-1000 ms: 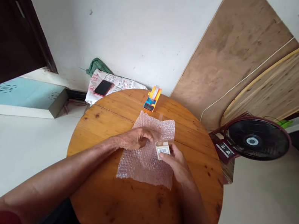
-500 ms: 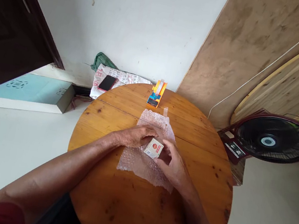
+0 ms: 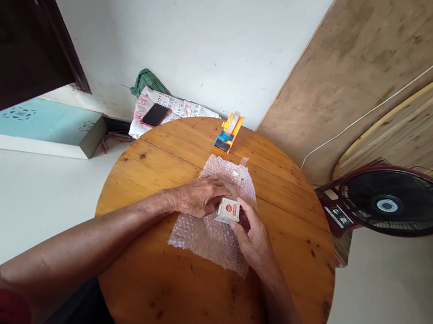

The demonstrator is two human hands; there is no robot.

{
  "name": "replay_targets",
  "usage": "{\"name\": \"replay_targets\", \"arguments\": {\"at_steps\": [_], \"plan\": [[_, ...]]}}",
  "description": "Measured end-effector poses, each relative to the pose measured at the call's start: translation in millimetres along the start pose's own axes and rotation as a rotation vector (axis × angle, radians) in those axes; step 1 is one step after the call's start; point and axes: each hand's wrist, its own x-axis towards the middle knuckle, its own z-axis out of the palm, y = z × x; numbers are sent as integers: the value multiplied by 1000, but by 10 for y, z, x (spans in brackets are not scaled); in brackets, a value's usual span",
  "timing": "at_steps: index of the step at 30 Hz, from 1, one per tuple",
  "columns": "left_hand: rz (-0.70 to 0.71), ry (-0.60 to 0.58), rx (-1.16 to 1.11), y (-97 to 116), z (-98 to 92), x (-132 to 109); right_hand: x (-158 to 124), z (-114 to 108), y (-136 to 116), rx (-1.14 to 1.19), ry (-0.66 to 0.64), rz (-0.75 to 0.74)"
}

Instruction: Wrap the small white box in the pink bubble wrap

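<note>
Pinching small box (image 3: 228, 210), right hand (image 3: 256, 239) spread box-wide, left hand (image 3: 199, 196) curled alongside.

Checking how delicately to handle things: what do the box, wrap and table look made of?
Box: probably card, matte, with printed faces and straight edges. Wrap: see-through, shiny plastic, dotted with bubbles. Table: wood, likely varnished; knots show under a soft sheen.

Right hand (image 3: 259, 242) pinches small printed carton (image 3: 229, 210) over bubble wrap (image 3: 203, 238), round wooden surface (image 3: 193, 302); left hand (image 3: 199, 197) just beside; tape dispenser (image 3: 228, 135) beyond.
</note>
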Motion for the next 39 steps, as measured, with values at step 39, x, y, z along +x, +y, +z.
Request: {"name": "replay_targets", "arguments": {"at_steps": [39], "plan": [[12,-64,-384,202,-99,36,-40,39,1,-89,22,-41]]}}
